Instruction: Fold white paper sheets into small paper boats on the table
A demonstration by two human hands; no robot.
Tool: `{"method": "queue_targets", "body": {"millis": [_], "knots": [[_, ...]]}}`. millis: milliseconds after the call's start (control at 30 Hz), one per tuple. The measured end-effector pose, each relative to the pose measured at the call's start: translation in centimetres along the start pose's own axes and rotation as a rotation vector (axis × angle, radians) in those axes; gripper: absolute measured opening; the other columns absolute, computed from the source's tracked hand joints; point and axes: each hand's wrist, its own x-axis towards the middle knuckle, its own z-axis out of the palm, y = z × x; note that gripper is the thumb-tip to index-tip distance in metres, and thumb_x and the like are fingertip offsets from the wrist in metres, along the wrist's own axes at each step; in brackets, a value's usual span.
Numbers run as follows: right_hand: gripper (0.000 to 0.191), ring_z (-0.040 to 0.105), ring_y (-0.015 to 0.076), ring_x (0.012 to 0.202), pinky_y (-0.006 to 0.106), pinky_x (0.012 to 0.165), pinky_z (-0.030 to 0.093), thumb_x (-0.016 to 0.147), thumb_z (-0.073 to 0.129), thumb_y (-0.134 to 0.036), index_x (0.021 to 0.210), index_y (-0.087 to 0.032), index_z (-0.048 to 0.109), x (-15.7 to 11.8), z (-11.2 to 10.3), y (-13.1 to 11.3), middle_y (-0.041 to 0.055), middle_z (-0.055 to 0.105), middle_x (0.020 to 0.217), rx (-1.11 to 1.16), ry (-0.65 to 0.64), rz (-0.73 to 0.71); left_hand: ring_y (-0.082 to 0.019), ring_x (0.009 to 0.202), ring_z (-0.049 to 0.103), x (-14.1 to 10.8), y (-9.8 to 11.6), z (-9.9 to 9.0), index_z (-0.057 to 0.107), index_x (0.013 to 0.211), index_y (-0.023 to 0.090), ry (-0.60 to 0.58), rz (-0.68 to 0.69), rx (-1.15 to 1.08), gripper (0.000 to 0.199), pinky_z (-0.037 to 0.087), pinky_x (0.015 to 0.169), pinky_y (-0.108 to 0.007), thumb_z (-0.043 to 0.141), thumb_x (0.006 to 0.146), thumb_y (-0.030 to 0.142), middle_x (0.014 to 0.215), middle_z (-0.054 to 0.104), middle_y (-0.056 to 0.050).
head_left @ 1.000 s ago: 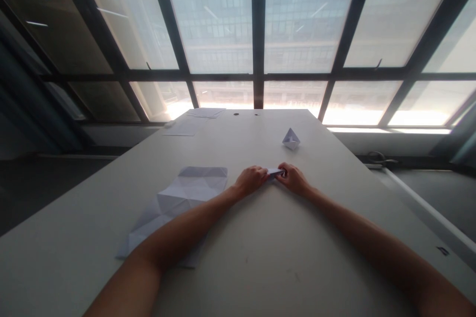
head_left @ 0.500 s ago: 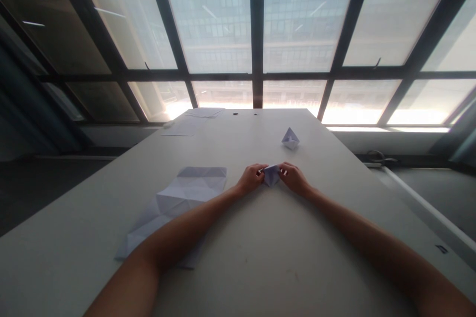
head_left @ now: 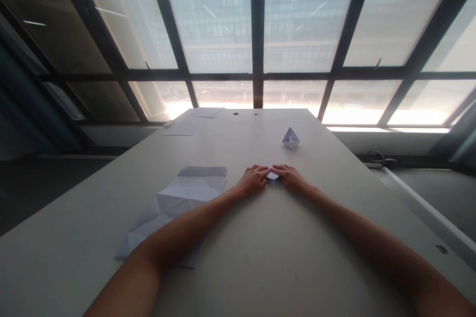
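A small folded white paper [head_left: 272,175] lies between my hands at the middle of the table. My left hand [head_left: 253,180] rests on its left side, with the fingertips touching it. From the right, my right hand [head_left: 291,178] presses on it, fingers close together. The fingertips cover the paper's upper part. A folded paper boat [head_left: 290,138] stands upright just beyond my right hand. To the left lies a large creased sheet [head_left: 193,188], partly hidden under my left forearm.
The white table [head_left: 260,267] stretches toward tall windows. Flat paper sheets [head_left: 182,128] lie at its far left. A small dark mark or sticker [head_left: 441,249] is near the right edge. Beyond that edge runs a white rail [head_left: 427,202].
The paper between my hands has gone from raised and pinched to lower and flatter. My fingers have moved closer together over it. The boat and sheets have stayed put.
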Motion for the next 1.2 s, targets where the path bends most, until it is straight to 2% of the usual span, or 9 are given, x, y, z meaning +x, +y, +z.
{"method": "queue_targets", "body": {"millis": [133,233,333,500,633,867,1033,1200], "knots": [[0.059,0.033,0.0255,0.145,0.045,0.119,0.023,0.095,0.049,-0.033,0.152,-0.020,0.038,-0.2,-0.2,0.1,0.0105,0.037,0.157,-0.025,-0.123,-0.059,-0.023,0.130,0.046,0.0,0.2,-0.2,0.052,0.141,0.029,-0.038,-0.007,0.042,0.045,0.037,0.108,-0.041,0.045,0.096,0.025,0.144,0.054,-0.002],[0.063,0.026,0.0261,0.148,0.048,0.120,0.018,0.100,0.039,-0.050,0.155,-0.018,0.033,-0.2,-0.4,-0.1,0.0122,0.029,0.160,-0.008,-0.184,-0.059,-0.024,0.132,0.044,0.0,0.1,-0.1,0.050,0.143,0.029,-0.062,-0.033,0.056,0.044,0.035,0.110,-0.041,0.042,0.101,0.039,0.147,0.051,-0.003],[0.061,0.025,0.0248,0.148,0.048,0.120,0.018,0.102,0.029,-0.051,0.154,-0.020,0.034,-0.1,-0.4,-0.2,0.0111,0.030,0.160,0.008,-0.193,-0.029,-0.026,0.134,0.045,0.1,-0.1,0.1,0.049,0.144,0.029,-0.074,-0.036,0.055,0.048,0.035,0.110,-0.042,0.043,0.100,0.047,0.148,0.051,-0.004],[0.067,0.023,0.0254,0.149,0.049,0.120,0.016,0.100,0.035,-0.056,0.155,-0.018,0.032,0.0,-0.2,-0.4,0.0116,0.030,0.159,0.004,-0.174,0.031,-0.027,0.138,0.041,0.2,-0.5,0.4,0.047,0.146,0.027,-0.083,-0.031,0.033,0.054,0.031,0.113,-0.042,0.046,0.098,0.051,0.150,0.048,-0.006],[0.068,0.022,0.0259,0.149,0.049,0.120,0.015,0.100,0.036,-0.053,0.155,-0.015,0.031,0.0,-0.2,-0.5,0.0126,0.029,0.160,0.005,-0.191,0.063,-0.026,0.141,0.039,0.1,-0.5,0.6,0.045,0.148,0.023,-0.089,-0.032,0.013,0.058,0.029,0.115,-0.042,0.044,0.099,0.053,0.151,0.047,-0.009],[0.058,0.024,0.0237,0.149,0.048,0.120,0.014,0.099,0.036,-0.035,0.154,-0.015,0.034,0.1,-0.2,-0.7,0.0112,0.031,0.159,0.010,-0.187,0.110,-0.028,0.141,0.039,0.1,-0.6,0.6,0.048,0.147,0.024,-0.078,-0.037,0.006,0.062,0.028,0.116,-0.043,0.045,0.096,0.060,0.150,0.047,-0.010],[0.056,0.027,0.0241,0.148,0.048,0.120,0.016,0.098,0.040,-0.033,0.152,-0.016,0.038,0.2,0.3,-0.5,0.0118,0.035,0.157,0.016,-0.153,0.134,-0.027,0.139,0.042,0.2,-0.7,0.5,0.058,0.138,0.032,-0.072,-0.017,-0.017,0.051,0.029,0.116,-0.043,0.048,0.096,0.058,0.150,0.048,-0.007],[0.056,0.036,0.0279,0.143,0.049,0.118,0.023,0.095,0.050,-0.036,0.148,-0.017,0.046,0.2,0.8,0.2,0.0157,0.044,0.152,0.021,-0.064,0.116,-0.026,0.136,0.046,0.3,-0.9,0.8,0.064,0.131,0.031,-0.049,-0.019,-0.048,0.045,0.031,0.116,-0.041,0.051,0.095,0.055,0.146,0.052,-0.007]]}}
